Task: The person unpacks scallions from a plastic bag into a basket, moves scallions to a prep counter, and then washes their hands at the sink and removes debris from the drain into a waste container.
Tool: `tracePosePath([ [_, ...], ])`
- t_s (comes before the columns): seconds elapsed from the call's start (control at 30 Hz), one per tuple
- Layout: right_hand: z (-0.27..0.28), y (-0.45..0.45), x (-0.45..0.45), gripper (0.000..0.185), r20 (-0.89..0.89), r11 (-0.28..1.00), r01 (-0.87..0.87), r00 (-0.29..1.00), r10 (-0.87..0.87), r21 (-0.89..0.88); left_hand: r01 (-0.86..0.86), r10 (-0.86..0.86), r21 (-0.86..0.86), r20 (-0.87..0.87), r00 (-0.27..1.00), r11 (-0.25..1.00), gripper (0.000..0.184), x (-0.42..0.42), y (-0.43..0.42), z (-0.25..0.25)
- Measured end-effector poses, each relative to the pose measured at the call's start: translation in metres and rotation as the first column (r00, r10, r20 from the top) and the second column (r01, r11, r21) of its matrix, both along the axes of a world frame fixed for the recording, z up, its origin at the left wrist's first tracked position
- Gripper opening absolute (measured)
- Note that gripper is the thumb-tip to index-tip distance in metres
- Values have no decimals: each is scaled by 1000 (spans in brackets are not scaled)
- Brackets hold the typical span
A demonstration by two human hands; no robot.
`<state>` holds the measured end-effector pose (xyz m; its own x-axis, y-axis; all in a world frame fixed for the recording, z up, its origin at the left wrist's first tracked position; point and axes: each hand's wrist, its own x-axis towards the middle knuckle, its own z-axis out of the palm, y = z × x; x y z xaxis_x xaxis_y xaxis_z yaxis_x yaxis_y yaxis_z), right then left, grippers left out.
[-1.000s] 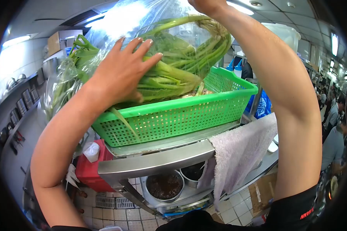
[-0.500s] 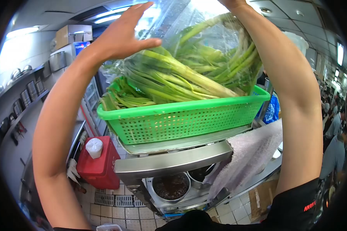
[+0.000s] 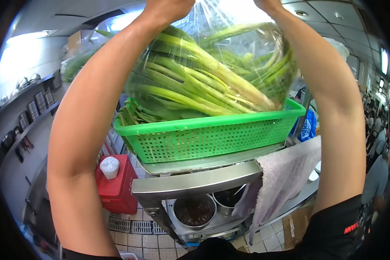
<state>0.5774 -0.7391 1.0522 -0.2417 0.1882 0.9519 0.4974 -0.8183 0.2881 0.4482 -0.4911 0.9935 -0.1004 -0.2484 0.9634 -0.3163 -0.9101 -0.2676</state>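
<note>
A clear plastic bag point(image 3: 247, 56) full of long green onions point(image 3: 195, 82) hangs over and partly in a green perforated basket point(image 3: 212, 139). More green stalks lie under the bag at the basket's left end. My left hand point(image 3: 171, 8) is closed on the bag's top edge, and creases fan out from it. My right hand point(image 3: 268, 5) grips the bag's top further right; the frame's upper edge cuts off most of its fingers. Leafy tips point(image 3: 80, 65) in plastic stick out to the left behind my left forearm.
The basket stands on a metal cart point(image 3: 199, 180) with a towel point(image 3: 286, 173) over its right side. Below are pots of dark contents point(image 3: 194, 212). A red bin point(image 3: 119, 186) with a white-wrapped item stands left. Wall shelves point(image 3: 30, 117) hold metal containers. People are far right.
My left hand has gone from spread fingers to closed on the bag, moving right and up. The bag and onions have risen a little, and the leafy tips now show at left.
</note>
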Motion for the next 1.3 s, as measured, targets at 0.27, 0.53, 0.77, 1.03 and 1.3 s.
tracePosePath([
  [0.27, -96, 55, -59, 26, -573, 392, -894, 442, 690, -217, 185, -495, -476, -685, 535, 860, 32, -11, -17, -34],
  [0.53, -124, 23, -59, 39, -955, 362, -931, 79, 284, 31, 58, -167, -163, -808, 564, 985, 36, -90, -32, -80],
  [0.77, -159, -19, -86, 63, -923, 356, -894, 348, 166, -273, 45, 243, 384, -665, 706, 922, 40, -147, -28, -132],
  [1.03, -180, -47, -12, 48, -652, 598, -595, 742, 152, -537, -124, 442, 496, -598, 668, 859, 30, -176, -4, -190],
  [1.3, -171, -33, 18, 33, -594, 605, -478, 805, 11, -637, -211, 524, 579, -450, 723, 787, 23, -201, 1, -214],
])
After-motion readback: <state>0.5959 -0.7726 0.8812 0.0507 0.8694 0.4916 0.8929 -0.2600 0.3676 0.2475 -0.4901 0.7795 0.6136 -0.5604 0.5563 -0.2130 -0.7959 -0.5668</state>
